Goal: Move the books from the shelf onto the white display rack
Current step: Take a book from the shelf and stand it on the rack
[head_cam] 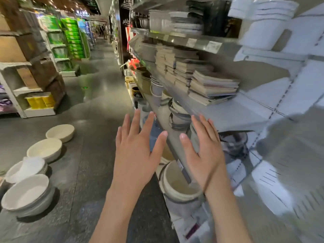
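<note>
Both my hands are raised in front of me with fingers straight and spread, holding nothing: my left hand (138, 148) over the dark aisle floor, my right hand (204, 151) just before the near edge of the grey metal shelf (228, 116). The stacks of pale paperback books (210, 86) lie flat on that shelf, farther off and to the right of my fingers. Cream round bowls (44, 149) sit on the floor at left.

Motion blur smears the books (213, 86) and shelf (228, 113); titles are unreadable. Tubs (178, 118) beneath sit partly hidden, perhaps nested. Forearms are cut off below.
</note>
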A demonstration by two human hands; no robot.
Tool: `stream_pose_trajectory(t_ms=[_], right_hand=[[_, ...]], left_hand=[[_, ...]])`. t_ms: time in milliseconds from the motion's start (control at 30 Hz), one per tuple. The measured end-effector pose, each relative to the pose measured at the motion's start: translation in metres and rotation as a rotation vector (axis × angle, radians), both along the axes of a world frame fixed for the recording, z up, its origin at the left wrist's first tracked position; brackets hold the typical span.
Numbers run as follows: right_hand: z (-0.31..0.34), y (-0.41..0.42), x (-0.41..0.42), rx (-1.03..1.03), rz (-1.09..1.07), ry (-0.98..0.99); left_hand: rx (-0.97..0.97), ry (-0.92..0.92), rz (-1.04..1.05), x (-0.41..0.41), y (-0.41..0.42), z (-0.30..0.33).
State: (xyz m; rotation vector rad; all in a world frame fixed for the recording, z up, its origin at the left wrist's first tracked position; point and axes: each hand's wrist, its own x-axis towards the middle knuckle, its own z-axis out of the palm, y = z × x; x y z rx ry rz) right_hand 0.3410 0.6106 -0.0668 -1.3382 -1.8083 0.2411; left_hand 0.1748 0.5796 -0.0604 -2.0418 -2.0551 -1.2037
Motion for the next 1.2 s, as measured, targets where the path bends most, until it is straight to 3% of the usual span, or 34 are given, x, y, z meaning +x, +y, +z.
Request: stream_pose_trajectory(t_ms=[267,533,900,1200], right_hand=[[0.016,0.145,-0.103,0.057,-0.072,0.037],[0.004,0.267,-0.156,0.019,-0.092,0.015],[-0.006,0.481,-0.221,-0.021,-0.057,0.047],[0.008,0.635,-0.296,-0.095,0.040,0.012]], left_hand=[[0.000,0.016,-0.051,-0.099,0.158,0.019],[-0.014,0.006,-0.078,-0.157,0.288,0.012],[-0.023,0.079,-0.058,-0.221,0.497,0.005],[-0.059,0.021,0.003,-0.295,0.638,0.011]])
